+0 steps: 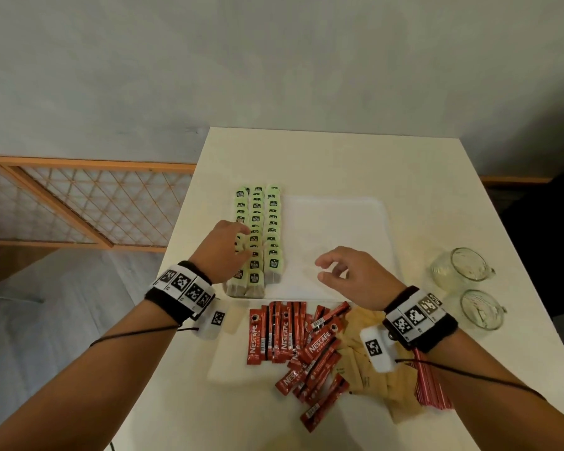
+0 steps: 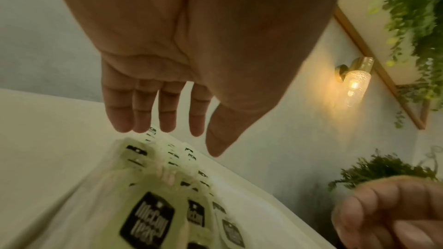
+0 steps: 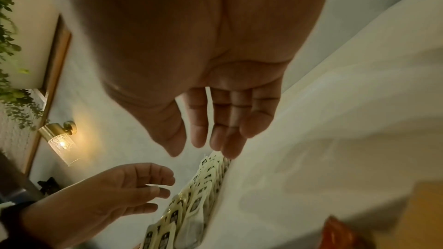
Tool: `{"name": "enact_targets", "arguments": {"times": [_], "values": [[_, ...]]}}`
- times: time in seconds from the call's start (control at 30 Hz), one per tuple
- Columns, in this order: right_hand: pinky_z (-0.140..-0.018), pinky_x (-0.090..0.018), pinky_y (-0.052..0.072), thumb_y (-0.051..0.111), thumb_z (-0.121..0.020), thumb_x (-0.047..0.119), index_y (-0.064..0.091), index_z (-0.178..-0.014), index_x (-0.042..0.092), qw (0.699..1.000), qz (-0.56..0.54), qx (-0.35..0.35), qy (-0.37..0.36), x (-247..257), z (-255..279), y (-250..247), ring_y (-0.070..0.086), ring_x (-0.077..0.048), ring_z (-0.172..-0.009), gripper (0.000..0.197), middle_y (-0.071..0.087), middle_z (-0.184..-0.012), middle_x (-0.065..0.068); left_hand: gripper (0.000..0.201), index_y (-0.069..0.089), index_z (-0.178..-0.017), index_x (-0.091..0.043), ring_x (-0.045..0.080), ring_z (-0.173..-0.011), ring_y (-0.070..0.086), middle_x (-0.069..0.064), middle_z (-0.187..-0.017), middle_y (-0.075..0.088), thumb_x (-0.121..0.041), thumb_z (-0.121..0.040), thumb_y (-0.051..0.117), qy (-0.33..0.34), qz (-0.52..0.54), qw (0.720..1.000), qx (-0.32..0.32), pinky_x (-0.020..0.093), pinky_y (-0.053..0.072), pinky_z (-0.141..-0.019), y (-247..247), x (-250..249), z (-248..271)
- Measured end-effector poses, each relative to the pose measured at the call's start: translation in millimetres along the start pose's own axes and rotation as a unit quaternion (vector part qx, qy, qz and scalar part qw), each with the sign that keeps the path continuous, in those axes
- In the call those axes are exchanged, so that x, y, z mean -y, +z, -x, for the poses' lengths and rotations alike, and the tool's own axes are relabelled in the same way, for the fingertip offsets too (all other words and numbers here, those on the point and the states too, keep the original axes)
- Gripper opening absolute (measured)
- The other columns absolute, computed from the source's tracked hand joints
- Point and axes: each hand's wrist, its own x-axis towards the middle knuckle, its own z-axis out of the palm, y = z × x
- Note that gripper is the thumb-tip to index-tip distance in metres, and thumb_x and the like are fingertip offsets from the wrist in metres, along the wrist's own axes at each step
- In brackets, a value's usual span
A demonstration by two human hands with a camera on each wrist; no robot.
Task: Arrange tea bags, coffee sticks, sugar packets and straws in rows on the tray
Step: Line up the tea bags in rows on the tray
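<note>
Green tea bags lie in three overlapping rows along the left side of the white tray. My left hand hovers over the left row with fingers relaxed and empty; the left wrist view shows the straight fingers above the tea bags. My right hand floats over the bare middle of the tray, fingers loosely curled, holding nothing. Red coffee sticks lie in a loose pile in front of the tray. Brown sugar packets and red straws lie to their right.
Two clear glass cups stand right of the tray on the white table. A wooden lattice railing runs left of the table. The table's far part is bare.
</note>
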Motion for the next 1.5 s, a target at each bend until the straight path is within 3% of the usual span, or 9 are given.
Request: {"name": "enact_targets", "arguments": {"times": [0.17, 0.33, 0.6, 0.8, 0.97, 1.2, 1.27, 1.43, 1.5], "values": [[-0.090, -0.021, 0.049, 0.062, -0.099, 0.038, 0.060, -0.135, 0.027, 0.999, -0.032, 0.011, 0.020, 12.2, -7.4, 16.7, 0.060, 0.007, -0.103, 0.038, 0.062, -0.120, 0.017, 0.045, 0.055, -0.132, -0.018, 0.014, -0.100, 0.056, 0.003, -0.128, 0.055, -0.031, -0.091, 0.069, -0.051, 0.012, 0.998, -0.037, 0.026, 0.042, -0.089, -0.6, 23.4, 0.0], [-0.117, -0.037, 0.036, 0.054, -0.102, 0.041, 0.029, -0.159, 0.019, 0.995, -0.070, 0.037, 0.053, 34.9, -40.0, 44.2, 0.041, -0.019, -0.145, 0.065, 0.040, -0.159, -0.007, 0.040, 0.061, -0.128, -0.015, 0.021, -0.106, 0.062, 0.002, -0.117, 0.065, -0.032, -0.093, 0.068, -0.106, 0.033, 0.993, -0.039, 0.033, 0.047, -0.094, 2.6, 41.3, -8.8], [-0.124, -0.040, 0.024, 0.052, -0.103, 0.040, 0.013, -0.162, 0.016, 0.992, -0.096, 0.052, 0.070, 51.0, -70.8, 72.6, 0.023, -0.021, -0.153, 0.075, 0.020, -0.168, -0.001, 0.008, 0.073, -0.095, -0.015, 0.021, -0.092, 0.067, 0.002, -0.092, 0.072, -0.019, -0.089, 0.073, -0.117, 0.054, 0.991, -0.047, 0.030, 0.050, -0.081, 3.8, 42.9, -31.7], [-0.113, -0.030, 0.034, 0.049, -0.105, 0.020, 0.029, -0.154, 0.013, 0.989, -0.133, 0.027, 0.056, 52.5, -59.5, 69.5, 0.041, -0.015, -0.141, 0.054, 0.042, -0.153, 0.006, 0.021, 0.066, -0.096, -0.019, 0.016, -0.081, 0.063, -0.005, -0.086, 0.066, -0.036, -0.088, 0.073, -0.116, 0.077, 0.987, -0.084, 0.025, 0.042, -0.066, 0.2, 39.1, -24.0], [-0.113, -0.026, 0.031, 0.047, -0.106, 0.013, 0.024, -0.157, 0.012, 0.986, -0.151, 0.011, 0.069, 51.4, -45.7, 70.7, 0.032, -0.023, -0.150, 0.056, 0.033, -0.162, -0.005, 0.039, 0.062, -0.080, -0.021, 0.013, -0.067, 0.055, -0.001, -0.078, 0.064, -0.053, -0.072, 0.083, -0.078, 0.057, 0.995, -0.015, 0.025, 0.043, -0.060, 0.1, 34.5, 0.6], [-0.104, -0.058, 0.046, 0.050, -0.102, 0.021, 0.023, -0.156, 0.032, 0.981, -0.169, 0.011, 0.096, 59.8, -45.4, 90.5, 0.052, -0.048, -0.126, 0.061, 0.056, -0.139, -0.018, 0.059, 0.046, -0.087, -0.022, 0.006, -0.065, 0.045, -0.008, -0.080, 0.052, -0.051, -0.061, 0.090, -0.075, -0.026, 0.997, 0.019, 0.022, 0.032, -0.054, 16.2, 22.2, 17.5], [-0.100, -0.053, 0.053, 0.053, -0.098, 0.025, 0.030, -0.150, 0.031, 0.982, -0.166, 0.005, 0.087, 53.1, -48.2, 95.2, 0.059, -0.042, -0.122, 0.058, 0.061, -0.134, -0.009, 0.058, 0.044, -0.087, -0.022, 0.007, -0.066, 0.043, -0.006, -0.082, 0.052, -0.048, -0.063, 0.089, -0.072, -0.036, 0.997, 0.016, 0.023, 0.032, -0.055, 17.3, 24.5, 17.3], [-0.085, -0.001, 0.034, 0.055, -0.103, 0.016, 0.031, -0.153, 0.020, 0.982, -0.169, -0.003, 0.083, 50.8, -41.6, 86.8, 0.041, 0.003, -0.119, 0.056, 0.043, -0.132, 0.021, 0.053, 0.041, -0.082, -0.024, 0.010, -0.067, 0.043, -0.003, -0.084, 0.053, -0.034, -0.067, 0.090, -0.063, -0.004, 0.998, 0.017, 0.023, 0.034, -0.057, 14.5, 30.0, 16.9], [-0.094, -0.004, 0.039, 0.055, -0.102, 0.017, 0.033, -0.151, 0.026, 0.985, -0.158, -0.008, 0.067, 51.3, -42.0, 90.5, 0.045, 0.003, -0.124, 0.054, 0.046, -0.142, 0.022, 0.052, 0.039, -0.079, -0.025, 0.011, -0.067, 0.044, -0.002, -0.085, 0.054, -0.029, -0.068, 0.090, -0.062, 0.002, 0.998, 0.017, 0.023, 0.034, -0.057, 14.4, 31.3, 17.1]]}}
